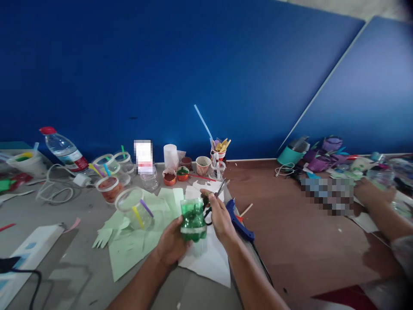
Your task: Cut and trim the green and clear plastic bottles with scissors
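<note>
Head view: L. hand [172, 244] pinches translucent green, lobed plastic bottle base [192, 220] above grey tabletop [77, 258], nr. its R. edge, presumably steadying it; R. hand [220, 216] curls fingers round dark-handled metal scissors [220, 188], blades angled clear.

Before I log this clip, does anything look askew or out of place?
The red-capped water bottle at left leans sharply rather than standing upright, though lens distortion may exaggerate that. No spill is evident.
</note>
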`<action>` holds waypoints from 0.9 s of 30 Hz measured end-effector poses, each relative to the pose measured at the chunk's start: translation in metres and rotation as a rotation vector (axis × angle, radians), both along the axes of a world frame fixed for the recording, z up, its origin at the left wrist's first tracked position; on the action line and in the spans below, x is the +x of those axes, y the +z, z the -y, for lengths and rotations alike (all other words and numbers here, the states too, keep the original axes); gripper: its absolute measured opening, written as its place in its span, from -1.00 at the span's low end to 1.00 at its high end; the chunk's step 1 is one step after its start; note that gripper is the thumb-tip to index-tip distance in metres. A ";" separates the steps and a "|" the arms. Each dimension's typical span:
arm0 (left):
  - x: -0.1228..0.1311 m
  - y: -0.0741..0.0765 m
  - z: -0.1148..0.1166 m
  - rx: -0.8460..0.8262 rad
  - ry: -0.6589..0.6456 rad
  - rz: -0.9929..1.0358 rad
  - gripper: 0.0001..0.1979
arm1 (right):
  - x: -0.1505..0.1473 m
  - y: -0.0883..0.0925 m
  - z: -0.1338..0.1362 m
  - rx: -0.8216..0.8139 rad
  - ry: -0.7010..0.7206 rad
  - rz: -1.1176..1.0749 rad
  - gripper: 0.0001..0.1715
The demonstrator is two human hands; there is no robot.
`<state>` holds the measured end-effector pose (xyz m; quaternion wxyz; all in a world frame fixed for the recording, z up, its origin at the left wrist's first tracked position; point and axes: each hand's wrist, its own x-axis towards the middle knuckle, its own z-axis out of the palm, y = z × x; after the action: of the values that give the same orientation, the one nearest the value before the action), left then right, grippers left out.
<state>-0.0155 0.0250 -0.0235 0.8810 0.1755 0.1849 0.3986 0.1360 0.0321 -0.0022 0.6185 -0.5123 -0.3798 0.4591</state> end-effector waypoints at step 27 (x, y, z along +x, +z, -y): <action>-0.003 0.024 -0.004 -0.112 0.089 0.078 -0.61 | 0.015 0.016 -0.004 0.074 0.561 0.007 -0.40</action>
<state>-0.0188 0.0294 0.0001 0.8774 0.1020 0.1800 0.4328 0.1513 0.0358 0.0137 0.4843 -0.3657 -0.5255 0.5963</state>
